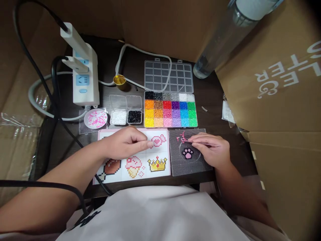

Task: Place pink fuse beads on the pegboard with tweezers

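My left hand [127, 142] rests over a printed sheet of pixel patterns [132, 152], its fingers curled and the thumb reaching towards a pink candy picture [157, 141]; nothing shows in it. In my right hand [212, 147] a thin pale pointed tool [207, 144] is pinched between thumb and fingers. Its tip meets a small group of pink beads [183, 138] on a clear pegboard [175, 164]. Just below that group, a pink and black paw print of beads [187, 154] lies on the same board.
Behind the sheet stands an open sorted bead box [167, 114]. Left of it are small boxes of white beads [118, 117] and black beads [134, 116], and a dish of pink beads [95, 118]. A power strip [86, 77], loose cables and a tall clear bottle [213, 53] stand farther back.
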`<action>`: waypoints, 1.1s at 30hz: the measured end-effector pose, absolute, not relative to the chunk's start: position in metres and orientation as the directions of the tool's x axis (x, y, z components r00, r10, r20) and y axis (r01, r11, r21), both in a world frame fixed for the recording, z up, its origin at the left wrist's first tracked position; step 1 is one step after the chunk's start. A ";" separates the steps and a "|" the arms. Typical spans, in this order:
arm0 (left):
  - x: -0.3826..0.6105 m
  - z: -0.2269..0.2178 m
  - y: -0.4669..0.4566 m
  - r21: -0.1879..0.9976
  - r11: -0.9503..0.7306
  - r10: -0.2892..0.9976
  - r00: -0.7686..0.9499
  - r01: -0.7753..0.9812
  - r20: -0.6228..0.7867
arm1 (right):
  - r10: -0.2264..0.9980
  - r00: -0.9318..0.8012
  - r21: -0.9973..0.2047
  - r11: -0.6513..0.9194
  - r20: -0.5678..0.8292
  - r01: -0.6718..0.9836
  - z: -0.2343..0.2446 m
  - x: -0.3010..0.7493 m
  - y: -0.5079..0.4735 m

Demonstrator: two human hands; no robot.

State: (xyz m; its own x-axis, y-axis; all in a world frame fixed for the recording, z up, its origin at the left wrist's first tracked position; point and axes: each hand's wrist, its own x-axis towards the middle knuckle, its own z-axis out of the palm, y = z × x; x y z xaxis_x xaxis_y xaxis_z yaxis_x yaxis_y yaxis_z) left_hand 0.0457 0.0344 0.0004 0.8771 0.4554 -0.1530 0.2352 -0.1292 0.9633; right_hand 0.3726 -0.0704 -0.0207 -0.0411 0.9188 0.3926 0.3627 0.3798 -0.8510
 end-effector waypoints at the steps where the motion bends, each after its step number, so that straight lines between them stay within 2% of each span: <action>1: 0.046 0.000 0.034 0.962 -0.129 0.457 0.875 0.240 -0.157 | 0.918 -0.040 -0.851 0.381 0.394 0.361 -0.021 0.372 -0.070; 18: 0.050 0.005 0.031 0.965 -0.099 0.487 0.857 0.244 -0.167 | 0.921 -0.055 -0.822 0.371 0.387 0.432 -0.021 0.375 -0.074; 33: 0.049 0.003 0.033 0.959 -0.128 0.486 0.859 0.251 -0.160 | 0.919 -0.053 -0.839 0.380 0.391 0.389 -0.016 0.372 -0.072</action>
